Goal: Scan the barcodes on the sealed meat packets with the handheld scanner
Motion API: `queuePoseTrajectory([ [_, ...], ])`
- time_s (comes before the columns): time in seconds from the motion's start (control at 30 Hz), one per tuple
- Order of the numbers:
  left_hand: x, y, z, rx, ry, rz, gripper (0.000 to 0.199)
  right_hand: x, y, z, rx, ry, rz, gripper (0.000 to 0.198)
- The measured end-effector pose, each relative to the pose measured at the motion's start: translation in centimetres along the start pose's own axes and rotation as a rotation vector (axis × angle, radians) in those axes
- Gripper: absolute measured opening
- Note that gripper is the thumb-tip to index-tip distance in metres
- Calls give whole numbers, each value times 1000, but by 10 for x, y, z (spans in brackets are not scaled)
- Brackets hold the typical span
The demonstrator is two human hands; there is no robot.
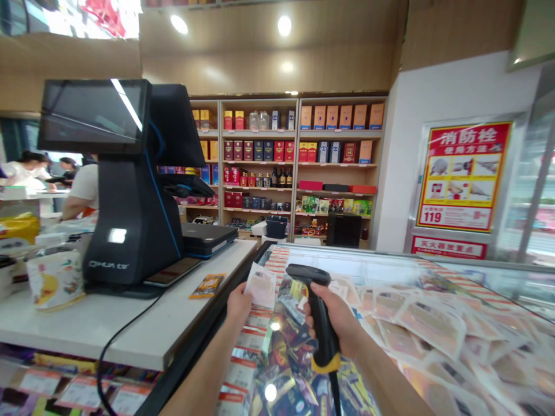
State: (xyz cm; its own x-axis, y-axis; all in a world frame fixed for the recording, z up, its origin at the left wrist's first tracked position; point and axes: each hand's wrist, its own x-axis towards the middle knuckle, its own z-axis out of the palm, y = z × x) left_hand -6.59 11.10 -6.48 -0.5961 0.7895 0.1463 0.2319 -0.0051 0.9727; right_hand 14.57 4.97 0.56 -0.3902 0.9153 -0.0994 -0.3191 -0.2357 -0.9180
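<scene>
My right hand [336, 318] is wrapped round the grip of a black and yellow barcode scanner [323, 329], its head tilted toward the left and its cable hanging down. Pinched in my left hand [239, 303] is a flat, whitish packet [261, 286], held up just left of the scanner's head. Both hands are above a glass-topped display case [281, 370] with many small wrapped items under the glass. To the right, a loose pile of similar flat packets [433, 323] spreads over the glass.
On the left, a white counter [130, 335] carries a black point-of-sale terminal [130, 202], a phone [173, 271], a small orange packet [208, 286] and a white pouch [56, 280]. Shelves of boxes and bottles [277, 179] stand behind. A person [84, 190] is beyond the terminal.
</scene>
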Motion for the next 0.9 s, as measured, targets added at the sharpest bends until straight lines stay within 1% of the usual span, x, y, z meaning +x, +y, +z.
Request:
queuePoseTrajectory([
  [0.1,0,5,-6,161,31,69,37,3,-6,-12,-44,91,-41,29],
  [0.2,0,10,-11,300,66,109,40,2,-15,-28,-71,214,-65,27],
  [0.27,0,12,-14,378,79,130,43,1,-22,-42,-84,284,-85,25],
  [0.37,-2,13,-15,478,77,159,41,-2,-30,-66,-91,356,-130,25],
  [0.43,-6,14,-14,530,74,188,40,-5,-34,-83,-90,403,-150,25],
  [0.53,-14,16,-10,591,95,236,45,-8,-40,-106,-80,469,-156,26],
  [0.67,-24,23,0,629,114,285,48,-12,-48,-124,-53,561,-193,27],
  [0.7,-25,25,4,627,97,291,48,-13,-50,-126,-49,583,-195,27],
  [0.77,-27,30,16,607,15,300,45,-14,-52,-127,-39,594,-187,26],
  [0.83,-31,34,35,567,-119,309,42,-14,-51,-127,-14,561,-186,25],
  [0.9,-38,37,59,514,-252,314,40,-12,-49,-126,15,527,-174,24],
])
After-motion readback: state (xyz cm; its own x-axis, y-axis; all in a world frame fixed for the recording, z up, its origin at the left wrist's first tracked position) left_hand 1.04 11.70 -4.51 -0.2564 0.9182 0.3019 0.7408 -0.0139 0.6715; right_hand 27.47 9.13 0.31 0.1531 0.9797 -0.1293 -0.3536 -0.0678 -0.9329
